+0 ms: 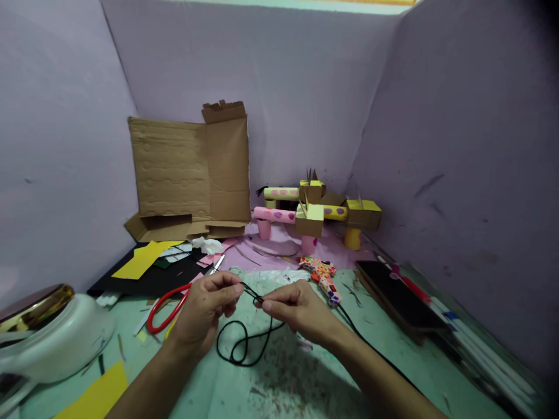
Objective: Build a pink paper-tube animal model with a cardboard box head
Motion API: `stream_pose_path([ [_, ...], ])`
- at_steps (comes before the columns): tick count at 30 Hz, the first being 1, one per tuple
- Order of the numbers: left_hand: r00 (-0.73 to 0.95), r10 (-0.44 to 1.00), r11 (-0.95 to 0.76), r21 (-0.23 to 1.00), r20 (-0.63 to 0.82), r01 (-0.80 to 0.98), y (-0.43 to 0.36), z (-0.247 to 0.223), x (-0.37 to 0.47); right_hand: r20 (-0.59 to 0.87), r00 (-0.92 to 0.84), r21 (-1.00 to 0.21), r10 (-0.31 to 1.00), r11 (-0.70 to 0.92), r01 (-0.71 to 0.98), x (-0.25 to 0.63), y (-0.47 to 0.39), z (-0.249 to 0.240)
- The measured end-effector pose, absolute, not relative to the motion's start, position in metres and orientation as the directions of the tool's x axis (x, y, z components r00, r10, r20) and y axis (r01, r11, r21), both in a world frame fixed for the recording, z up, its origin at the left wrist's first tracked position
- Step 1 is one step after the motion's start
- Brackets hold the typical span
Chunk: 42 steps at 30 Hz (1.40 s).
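Note:
Black cord [244, 359] hangs in a loose loop on the green table surface, and its upper strands run between my two hands. My left hand [208, 302] pinches the strands between thumb and fingers. Close to its right, my right hand [292, 305] pinches the same cord beside a small loop or knot. Red-handled scissors [158, 309] lie partly behind my left hand, blades pointing up and right. Beyond my right hand is a hot glue gun [321, 274] with a colourful pattern, its black cable trailing to the lower right.
Cardboard animal-like figures [309, 224] stand at the back, near an upright opened cardboard box [187, 169]. Yellow paper [142, 261] lies on black sheets at left. A white vessel [65, 337] sits at far left. A dark flat device [399, 294] and pens are at right.

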<state>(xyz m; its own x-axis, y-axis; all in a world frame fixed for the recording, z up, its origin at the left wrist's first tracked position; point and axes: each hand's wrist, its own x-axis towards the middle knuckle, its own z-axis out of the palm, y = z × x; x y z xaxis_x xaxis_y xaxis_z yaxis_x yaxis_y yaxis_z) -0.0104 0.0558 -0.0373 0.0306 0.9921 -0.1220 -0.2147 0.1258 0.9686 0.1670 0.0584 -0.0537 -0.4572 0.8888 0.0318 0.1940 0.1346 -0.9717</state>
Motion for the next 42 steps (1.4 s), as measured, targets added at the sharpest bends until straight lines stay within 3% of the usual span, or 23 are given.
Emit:
stream_pose_path([
  [4,0.0,0.995,0.099,0.977,-0.101,-0.189,0.053,-0.035,-0.009,0.049,-0.427,-0.968,0.903,0.148,0.202,0.166,0.059,-0.055],
  [12,-0.015,0.997,0.077,0.975,-0.082,-0.207,0.051,-0.035,-0.008,0.32,-0.287,-0.865,0.903,0.402,0.301,0.171,0.058,-0.052],
  [15,0.128,0.985,0.147,0.945,-0.114,-0.291,0.049,-0.038,-0.003,0.332,-0.274,-0.902,0.903,0.389,0.189,0.173,0.058,-0.049],
  [19,0.406,0.905,0.305,0.859,-0.126,-0.412,0.045,-0.049,0.009,0.249,-0.328,-0.966,0.911,0.258,-0.018,0.174,0.058,-0.048],
  [22,0.465,0.88,0.318,0.851,-0.101,-0.417,0.044,-0.057,0.014,0.23,-0.316,-0.973,0.921,0.227,-0.046,0.175,0.06,-0.049],
  [27,0.388,0.918,0.226,0.917,-0.087,-0.328,0.048,-0.058,0.009,0.324,-0.23,-0.904,0.918,0.372,0.21,0.182,0.063,-0.05],
  [30,0.279,0.956,0.161,0.956,-0.09,-0.244,0.05,-0.054,0.005,0.414,-0.257,-0.777,0.873,0.486,0.4,0.188,0.063,-0.047],
  [33,0.212,0.973,0.113,0.987,-0.087,-0.114,0.052,-0.053,0.002,0.466,-0.32,-0.674,0.825,0.565,0.476,0.192,0.063,-0.044],
  [37,0.2,0.977,0.093,0.993,-0.077,-0.072,0.053,-0.057,0.004,0.431,-0.309,-0.771,0.848,0.524,0.363,0.19,0.062,-0.043],
  [42,0.419,0.897,0.284,0.909,-0.14,-0.305,0.048,-0.064,0.016,0.381,-0.31,-0.87,0.871,0.451,0.198,0.184,0.06,-0.046],
])
